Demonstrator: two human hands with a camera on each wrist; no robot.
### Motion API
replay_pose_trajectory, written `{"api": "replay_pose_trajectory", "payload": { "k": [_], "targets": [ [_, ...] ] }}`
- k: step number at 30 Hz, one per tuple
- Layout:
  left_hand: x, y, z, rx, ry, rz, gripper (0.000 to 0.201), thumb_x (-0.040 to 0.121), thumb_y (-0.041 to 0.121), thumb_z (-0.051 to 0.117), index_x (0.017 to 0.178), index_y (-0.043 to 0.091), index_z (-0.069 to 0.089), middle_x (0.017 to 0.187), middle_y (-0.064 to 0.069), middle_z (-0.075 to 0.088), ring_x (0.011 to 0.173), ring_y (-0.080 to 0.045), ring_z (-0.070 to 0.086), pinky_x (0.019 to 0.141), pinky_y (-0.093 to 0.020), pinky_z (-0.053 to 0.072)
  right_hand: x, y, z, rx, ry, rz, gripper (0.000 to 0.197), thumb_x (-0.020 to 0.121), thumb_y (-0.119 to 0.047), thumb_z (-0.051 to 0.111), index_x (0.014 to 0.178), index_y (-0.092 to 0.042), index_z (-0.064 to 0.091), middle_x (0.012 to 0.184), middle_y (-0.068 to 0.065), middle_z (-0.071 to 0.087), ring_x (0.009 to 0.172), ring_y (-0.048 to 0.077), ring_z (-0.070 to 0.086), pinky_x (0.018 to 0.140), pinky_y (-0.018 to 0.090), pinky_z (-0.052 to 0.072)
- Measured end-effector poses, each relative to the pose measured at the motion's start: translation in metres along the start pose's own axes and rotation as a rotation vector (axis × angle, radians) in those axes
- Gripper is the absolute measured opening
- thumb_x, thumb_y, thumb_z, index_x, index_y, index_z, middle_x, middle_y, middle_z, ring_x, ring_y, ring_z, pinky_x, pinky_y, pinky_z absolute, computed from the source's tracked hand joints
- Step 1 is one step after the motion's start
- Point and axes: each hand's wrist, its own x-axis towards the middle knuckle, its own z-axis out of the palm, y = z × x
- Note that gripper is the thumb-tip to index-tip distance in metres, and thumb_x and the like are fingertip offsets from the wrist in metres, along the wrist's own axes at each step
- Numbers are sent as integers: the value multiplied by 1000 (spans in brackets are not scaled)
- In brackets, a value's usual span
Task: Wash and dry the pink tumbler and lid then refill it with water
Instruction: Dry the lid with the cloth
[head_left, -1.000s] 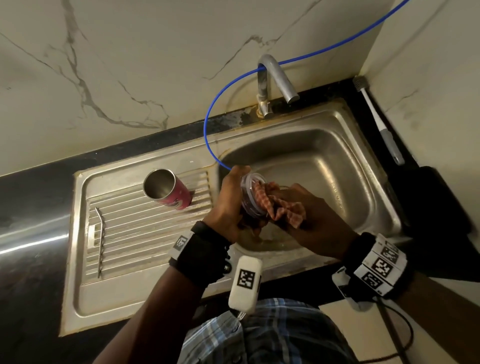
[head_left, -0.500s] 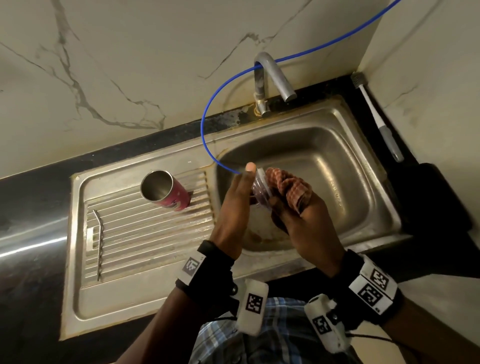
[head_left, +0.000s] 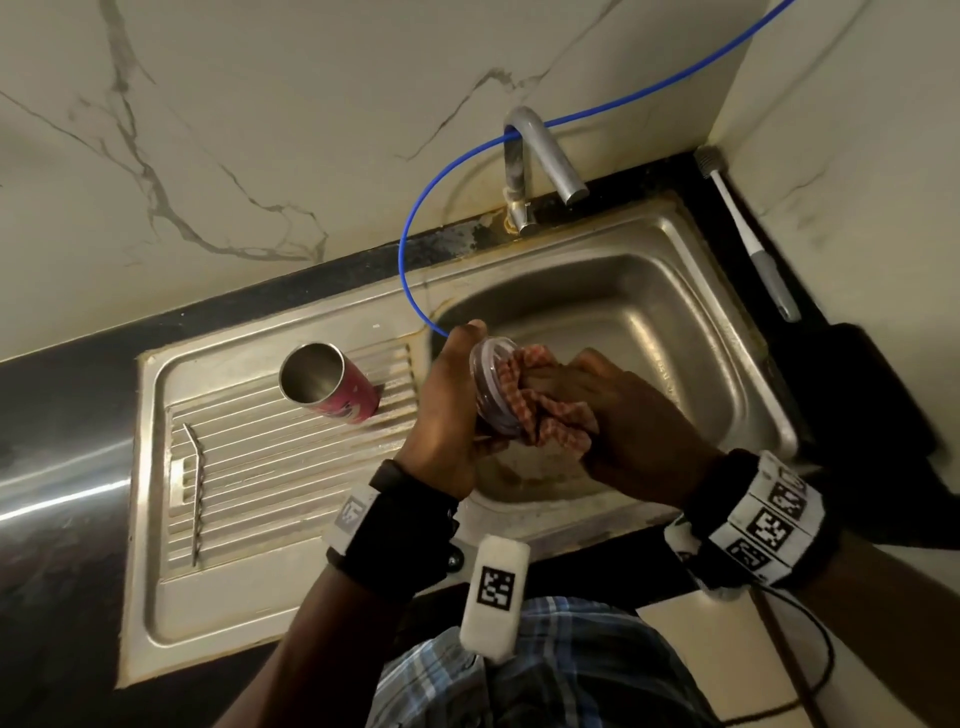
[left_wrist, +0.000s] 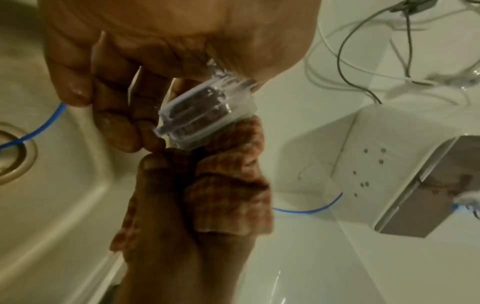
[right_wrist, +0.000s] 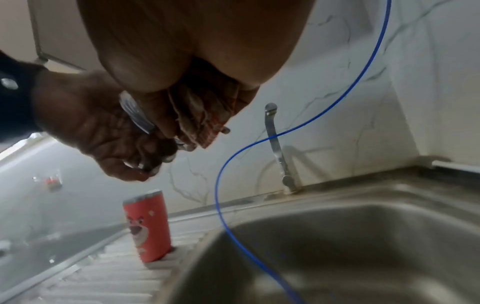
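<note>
sink (head_left: 691, 291): biggest thing here, steel basin fills the middle-right of the head view, ribbed drainboard to its left, tap at upper centre.

blue tube (head_left: 415, 291): loops down from the upper right past the tap and ends right behind the left thumb.

pink tumbler (head_left: 332, 387): standing upright and open on the drainboard, left of centre, well apart from both hands. No lid on it, and I can't tell if it's properly dry inside.

what changed: half a sec ago the lid was held edge-on and higher with the cloth bunched above it; now it's tipped so the ringed inside faces the camera and the cloth is stuffed into it. A second back it looked much like this, so I'd guess it's a twist-and-wipe going round. Drying the lid looks well underway, refill not started.

left hand (head_left: 447, 415): fingers curled round the lid's rim, thumb up along the far edge. Firm hold, not spread.

right hand (head_left: 628, 415): fingers pressed together, bunching the cloth into the lid.

checked cloth (head_left: 540, 410): reddish, crumpled, wedged between right fingers and lid.

lid (left_wrist: 205, 119): clear plastic, over the basin at frame centre, pinched at the rim by the left fingertips (left_wrist: 124, 131).
</note>
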Motion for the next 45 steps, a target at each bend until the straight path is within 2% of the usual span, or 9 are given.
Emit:
{"api": "replay_pose_trajectory", "payload": {
  "k": [5,9,16,22,27,31,36,41,45],
  "targets": [
    [16,-16,-7,372,236,429,66,103,62,46,80,3,61,79,-27,70,76,-44,66,73,-49,60,8,-33,12,639,123,322,43,84,14,70,93,-27,67,79,-24,69,72,-5,66,68,9,47],
    [20,-37,-24,780,377,778,21,111,26,42,100,11,51,79,-18,65,69,-22,46,60,-22,35,5,-41,23,1088,180,500,27,90,15,65,103,-8,73,86,-3,76,82,10,71,76,29,57],
    [-7,11,-5,65,3,-60,78,108,55,40,51,16,77,60,-6,70,47,-17,67,55,-27,51,2,-36,14,576,159,248,39,89,-7,77,106,-40,63,104,-37,66,99,-11,65,87,8,45],
    [-5,7,-5,94,2,-126,78,104,69,39,70,15,85,73,-8,79,53,-16,74,48,-25,58,1,-22,11,451,174,175,40,94,-12,72,126,-34,62,123,-44,55,118,-6,58,102,18,43],
    [-7,-6,-8,172,-9,-83,98,91,93,21,122,19,79,106,-14,82,94,-26,79,80,-36,54,6,-29,19,623,250,391,28,98,-21,70,112,-45,67,103,-26,71,98,-1,70,87,23,55],
    [-11,-14,0,238,11,54,83,86,94,34,121,33,77,109,-1,82,110,-23,75,96,-49,52,11,-39,21,841,341,512,18,101,-20,64,118,-17,70,76,-15,72,68,-3,67,64,13,50],
    [-1,-8,1,225,137,253,59,109,56,44,96,3,65,91,-22,70,81,-31,63,74,-40,51,8,-52,30,942,254,477,9,103,-19,61,102,-20,70,69,-4,62,59,11,55,58,31,49],
    [-1,-3,-8,107,47,42,62,108,46,49,65,12,78,72,-9,74,62,-21,72,52,-22,57,-7,-18,25,283,78,101,36,96,-10,70,130,-20,61,126,-12,64,114,8,61,94,33,52],
    [-1,-1,-14,-27,-48,-49,73,109,51,45,62,11,83,72,-6,79,59,-15,76,50,-24,59,-3,-1,19,-172,-10,-104,51,92,-28,58,140,-15,53,140,2,61,113,25,55,86,20,38]
  ]
}}
